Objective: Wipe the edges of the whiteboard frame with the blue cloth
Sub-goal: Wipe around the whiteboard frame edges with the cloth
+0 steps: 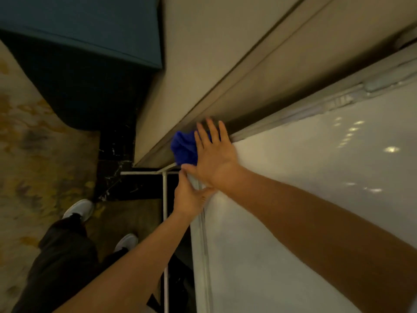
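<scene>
The whiteboard (316, 188) fills the right half of the head view, with a grey metal frame (199, 245) along its left side and another edge running up to the right. A bunched blue cloth (184, 146) sits at the frame's corner. My right hand (214, 159) lies flat on the cloth with fingers spread, pressing it against the corner. My left hand (191, 195) grips the left frame edge just below that corner, thumb on the board side.
A beige wall (225, 64) stands right behind the board. A dark teal cabinet (85, 53) is at the upper left. The board's thin white stand legs (165, 222) reach down over patterned floor (33, 143). My dark trousers and white shoes (79, 210) are lower left.
</scene>
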